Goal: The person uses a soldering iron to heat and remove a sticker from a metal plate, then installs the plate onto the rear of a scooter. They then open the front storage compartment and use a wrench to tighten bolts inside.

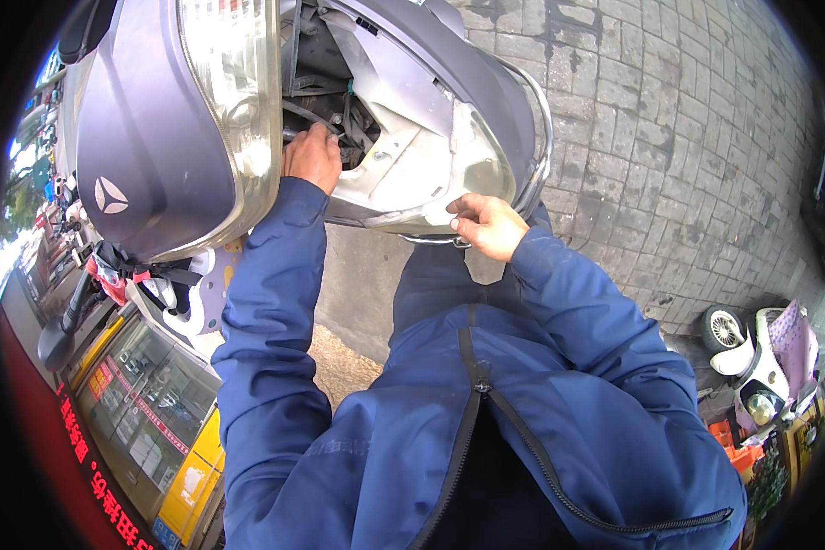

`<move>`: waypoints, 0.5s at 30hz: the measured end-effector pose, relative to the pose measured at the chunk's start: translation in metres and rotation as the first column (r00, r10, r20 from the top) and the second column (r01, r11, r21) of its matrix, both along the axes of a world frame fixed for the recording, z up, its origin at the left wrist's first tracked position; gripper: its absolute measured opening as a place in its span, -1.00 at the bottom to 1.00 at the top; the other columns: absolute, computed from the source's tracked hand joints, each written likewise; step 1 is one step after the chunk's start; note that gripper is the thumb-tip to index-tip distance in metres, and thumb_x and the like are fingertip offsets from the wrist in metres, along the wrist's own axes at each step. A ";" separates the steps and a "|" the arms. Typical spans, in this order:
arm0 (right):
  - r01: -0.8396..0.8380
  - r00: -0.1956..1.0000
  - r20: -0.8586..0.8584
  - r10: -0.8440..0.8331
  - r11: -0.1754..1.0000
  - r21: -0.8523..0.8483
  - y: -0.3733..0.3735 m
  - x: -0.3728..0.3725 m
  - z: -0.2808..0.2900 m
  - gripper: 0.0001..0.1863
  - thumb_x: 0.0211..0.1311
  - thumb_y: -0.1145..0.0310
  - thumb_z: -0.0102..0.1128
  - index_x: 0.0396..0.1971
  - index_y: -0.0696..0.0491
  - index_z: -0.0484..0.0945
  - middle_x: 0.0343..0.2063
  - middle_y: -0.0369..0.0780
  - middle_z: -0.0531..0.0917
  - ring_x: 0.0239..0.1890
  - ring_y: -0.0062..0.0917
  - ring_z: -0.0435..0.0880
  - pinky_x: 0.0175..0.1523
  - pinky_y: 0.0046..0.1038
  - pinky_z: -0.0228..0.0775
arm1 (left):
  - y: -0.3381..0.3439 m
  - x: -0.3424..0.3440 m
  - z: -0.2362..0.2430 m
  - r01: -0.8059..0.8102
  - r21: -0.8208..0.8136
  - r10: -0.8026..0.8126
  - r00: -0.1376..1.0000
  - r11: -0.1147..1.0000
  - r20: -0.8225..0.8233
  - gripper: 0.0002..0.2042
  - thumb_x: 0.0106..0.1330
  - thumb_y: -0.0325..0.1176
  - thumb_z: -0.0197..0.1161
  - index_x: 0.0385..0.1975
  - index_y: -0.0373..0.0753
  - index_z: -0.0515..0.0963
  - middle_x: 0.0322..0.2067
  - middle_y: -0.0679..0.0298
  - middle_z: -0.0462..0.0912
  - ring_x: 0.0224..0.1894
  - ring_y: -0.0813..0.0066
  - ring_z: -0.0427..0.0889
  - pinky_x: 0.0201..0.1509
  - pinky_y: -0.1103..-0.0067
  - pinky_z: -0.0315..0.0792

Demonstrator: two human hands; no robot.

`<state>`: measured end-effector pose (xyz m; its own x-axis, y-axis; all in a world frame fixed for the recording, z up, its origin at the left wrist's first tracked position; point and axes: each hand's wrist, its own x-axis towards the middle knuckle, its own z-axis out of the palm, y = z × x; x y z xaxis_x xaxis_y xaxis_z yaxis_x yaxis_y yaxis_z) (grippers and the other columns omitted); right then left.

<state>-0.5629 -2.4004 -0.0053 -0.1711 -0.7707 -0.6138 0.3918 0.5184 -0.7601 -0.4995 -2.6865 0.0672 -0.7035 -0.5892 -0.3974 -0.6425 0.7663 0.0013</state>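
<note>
In front of me stands a grey scooter with a curved body panel (142, 156) and a clear lamp lens (238, 101) on the left. Beside the lens is an opening with several dark wires (353, 124) and a pale plastic inner shell (403, 170). My left hand (313, 158) reaches into it next to the lens; its fingertips are hidden. At the near right corner, my right hand (489, 225) is closed, thumb and fingers together, close to a second clear lens (482, 163). Anything small between those fingers cannot be made out.
A metal bar (543, 110) curves around the scooter's right side. Grey paving bricks (651, 137) cover the ground. A white scooter (765, 367) is parked at the right. On the left are a yellow-framed glass cabinet (147, 412) and a pale helmet (206, 293).
</note>
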 end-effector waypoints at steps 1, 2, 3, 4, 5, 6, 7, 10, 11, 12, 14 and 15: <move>0.001 1.000 0.012 -0.001 1.000 0.016 0.000 0.000 -0.001 -0.63 0.22 0.32 0.12 -0.04 0.22 0.51 -0.29 -0.05 0.68 -0.21 -0.34 0.67 -0.06 -0.38 0.47 | -0.002 0.003 -0.002 -0.001 -0.013 0.001 1.000 1.000 -0.018 -0.80 0.27 -0.26 0.11 -0.22 -0.22 0.49 -0.22 -0.02 0.60 -0.13 -0.10 0.55 -0.08 0.17 0.41; 0.000 1.000 0.008 0.000 1.000 -0.001 0.000 0.000 -0.001 -0.63 0.22 0.32 0.12 -0.04 0.22 0.51 -0.29 -0.05 0.68 -0.21 -0.34 0.67 -0.06 -0.38 0.47 | -0.004 0.005 -0.004 -0.003 -0.027 0.002 0.999 1.000 -0.036 -0.82 0.27 -0.28 0.12 -0.24 -0.22 0.49 -0.22 -0.02 0.59 -0.12 -0.09 0.54 -0.08 0.17 0.41; -0.002 1.000 0.018 0.002 1.000 0.005 0.001 0.000 -0.001 -0.63 0.22 0.31 0.12 -0.04 0.22 0.51 -0.29 -0.05 0.68 -0.21 -0.34 0.67 -0.06 -0.38 0.47 | -0.006 0.008 -0.006 -0.004 -0.041 0.002 0.999 0.999 -0.054 -0.83 0.26 -0.30 0.12 -0.25 -0.23 0.50 -0.22 -0.01 0.59 -0.11 -0.09 0.53 -0.07 0.18 0.40; -0.003 0.999 0.037 0.002 1.000 0.026 0.001 0.000 0.000 -0.62 0.22 0.31 0.12 -0.04 0.23 0.51 -0.29 -0.04 0.68 -0.21 -0.33 0.67 -0.06 -0.38 0.47 | -0.009 0.011 -0.008 0.000 -0.038 -0.004 0.996 0.999 -0.085 -0.84 0.24 -0.33 0.13 -0.26 -0.24 0.50 -0.23 -0.01 0.58 -0.11 -0.08 0.53 -0.07 0.19 0.41; -0.009 1.000 0.023 0.008 1.000 0.012 0.001 -0.001 0.001 -0.62 0.22 0.31 0.12 -0.04 0.23 0.51 -0.29 -0.04 0.68 -0.21 -0.34 0.67 -0.07 -0.38 0.47 | -0.011 0.013 -0.009 0.005 -0.033 -0.009 0.993 0.999 -0.116 -0.85 0.23 -0.35 0.14 -0.27 -0.25 0.50 -0.24 -0.01 0.58 -0.11 -0.08 0.53 -0.06 0.19 0.41; -0.014 1.000 0.018 0.014 1.000 0.013 0.001 -0.002 0.002 -0.62 0.22 0.32 0.12 -0.04 0.24 0.50 -0.29 -0.04 0.68 -0.22 -0.34 0.67 -0.07 -0.38 0.47 | -0.013 0.015 -0.011 0.010 -0.030 -0.014 0.989 1.000 -0.148 -0.86 0.22 -0.37 0.15 -0.28 -0.26 0.50 -0.24 -0.01 0.58 -0.11 -0.08 0.53 -0.06 0.20 0.41; -0.022 1.000 0.020 0.021 0.999 0.027 0.000 -0.003 0.003 -0.62 0.22 0.32 0.12 -0.03 0.24 0.50 -0.29 -0.04 0.68 -0.22 -0.35 0.67 -0.08 -0.39 0.47 | -0.014 0.015 -0.012 0.013 -0.024 -0.017 0.989 1.000 -0.146 -0.86 0.21 -0.38 0.16 -0.29 -0.27 0.49 -0.25 -0.02 0.58 -0.12 -0.09 0.53 -0.06 0.20 0.41; -0.045 0.998 0.055 0.043 0.999 0.030 0.001 -0.007 0.008 -0.64 0.29 0.42 0.07 0.05 0.26 0.44 -0.29 -0.14 0.65 -0.35 -0.61 0.56 -0.23 -0.53 0.43 | -0.016 0.015 -0.010 0.011 0.003 -0.010 0.988 1.000 -0.152 -0.86 0.19 -0.40 0.17 -0.31 -0.29 0.47 -0.26 -0.06 0.59 -0.13 -0.12 0.54 -0.07 0.19 0.40; -0.040 0.997 0.062 0.037 0.998 0.048 0.001 -0.007 0.009 -0.64 0.29 0.42 0.07 0.04 0.26 0.44 -0.31 -0.15 0.65 -0.36 -0.62 0.56 -0.24 -0.54 0.43 | -0.016 0.014 -0.008 0.002 0.019 0.001 0.987 1.000 -0.163 -0.86 0.20 -0.40 0.17 -0.30 -0.30 0.47 -0.27 -0.08 0.59 -0.14 -0.14 0.54 -0.08 0.18 0.40; -0.026 0.998 0.059 0.023 0.999 0.039 0.001 -0.007 0.009 -0.64 0.29 0.42 0.07 0.04 0.25 0.44 -0.33 -0.17 0.64 -0.37 -0.63 0.56 -0.25 -0.54 0.43 | -0.015 0.012 -0.007 -0.005 0.037 0.011 0.985 0.999 -0.174 -0.85 0.20 -0.39 0.17 -0.30 -0.30 0.46 -0.29 -0.10 0.60 -0.15 -0.16 0.55 -0.09 0.17 0.40; -0.015 0.998 0.059 0.013 0.999 0.036 0.001 -0.007 0.010 -0.64 0.29 0.41 0.08 0.04 0.25 0.44 -0.35 -0.18 0.64 -0.38 -0.63 0.56 -0.26 -0.54 0.43 | -0.011 0.008 -0.005 -0.043 0.031 0.046 0.995 0.999 -0.085 -0.82 0.18 -0.43 0.17 -0.28 -0.35 0.41 -0.32 -0.15 0.61 -0.19 -0.19 0.56 -0.09 0.13 0.40; -0.022 0.998 0.064 0.019 0.999 0.041 0.001 -0.007 0.009 -0.64 0.29 0.41 0.08 0.04 0.25 0.44 -0.35 -0.18 0.65 -0.38 -0.63 0.56 -0.26 -0.54 0.43 | -0.009 0.007 -0.005 -0.045 0.023 0.046 0.997 0.999 -0.061 -0.81 0.17 -0.45 0.17 -0.27 -0.37 0.39 -0.34 -0.17 0.61 -0.21 -0.21 0.57 -0.09 0.11 0.40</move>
